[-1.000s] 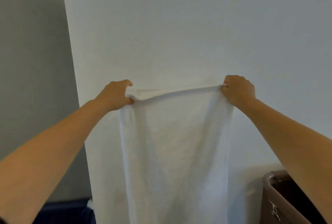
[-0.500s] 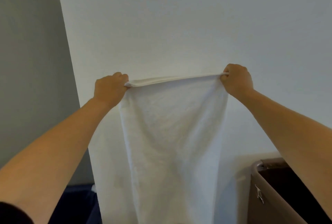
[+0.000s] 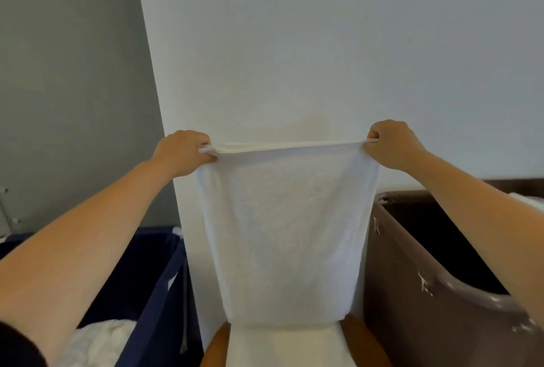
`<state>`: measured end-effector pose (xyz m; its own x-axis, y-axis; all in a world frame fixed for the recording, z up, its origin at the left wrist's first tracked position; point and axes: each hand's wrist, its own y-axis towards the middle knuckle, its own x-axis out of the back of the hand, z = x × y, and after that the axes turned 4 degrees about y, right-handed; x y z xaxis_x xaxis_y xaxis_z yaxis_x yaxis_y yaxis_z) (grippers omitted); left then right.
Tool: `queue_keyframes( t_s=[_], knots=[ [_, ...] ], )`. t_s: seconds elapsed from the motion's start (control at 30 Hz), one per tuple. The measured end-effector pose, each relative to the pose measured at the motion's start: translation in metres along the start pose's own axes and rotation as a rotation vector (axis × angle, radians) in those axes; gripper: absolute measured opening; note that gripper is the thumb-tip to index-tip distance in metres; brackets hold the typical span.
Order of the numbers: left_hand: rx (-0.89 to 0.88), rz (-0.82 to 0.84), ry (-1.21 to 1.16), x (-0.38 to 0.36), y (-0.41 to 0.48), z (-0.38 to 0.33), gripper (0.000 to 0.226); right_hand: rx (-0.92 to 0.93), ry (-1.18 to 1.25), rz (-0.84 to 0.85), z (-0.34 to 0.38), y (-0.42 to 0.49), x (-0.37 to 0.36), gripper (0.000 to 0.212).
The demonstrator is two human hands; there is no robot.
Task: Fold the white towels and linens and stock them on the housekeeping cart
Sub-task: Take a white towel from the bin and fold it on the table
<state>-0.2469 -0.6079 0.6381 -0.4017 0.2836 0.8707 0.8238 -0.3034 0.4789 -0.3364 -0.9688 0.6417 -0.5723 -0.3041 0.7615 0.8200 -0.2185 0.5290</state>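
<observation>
Both hands are up in front of me: my left hand (image 3: pixel 182 152) and right hand (image 3: pixel 393 143) each have fingers curled tight, pinching one top corner of the white towel (image 3: pixel 288 234). Its upper edge is pulled taut between them, and it hangs flat against the white wall (image 3: pixel 294 57). Its lower end bends forward over a brown surface (image 3: pixel 215 346) at the bottom of view. A navy fabric bin (image 3: pixel 159 263) at my left holds crumpled white linens (image 3: pixel 100 343), and a brown tub (image 3: pixel 412 263) stands just beside the towel at my right.
</observation>
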Motion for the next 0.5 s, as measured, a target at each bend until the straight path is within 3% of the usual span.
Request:
queue_keyframes(
  t_s=[0.17, 0.5],
  knots=[
    [-0.006, 0.221, -0.076, -0.012, -0.088, -0.001, 0.026, -0.094, -0.004, 0.151, -0.006, -0.108, -0.011, 0.022],
    [0.010, 0.554, -0.153, -0.087, -0.249, 0.002, 0.033, -0.261, 0.018, 0.415, -0.029, -0.275, -0.064, 0.023]
  ],
)
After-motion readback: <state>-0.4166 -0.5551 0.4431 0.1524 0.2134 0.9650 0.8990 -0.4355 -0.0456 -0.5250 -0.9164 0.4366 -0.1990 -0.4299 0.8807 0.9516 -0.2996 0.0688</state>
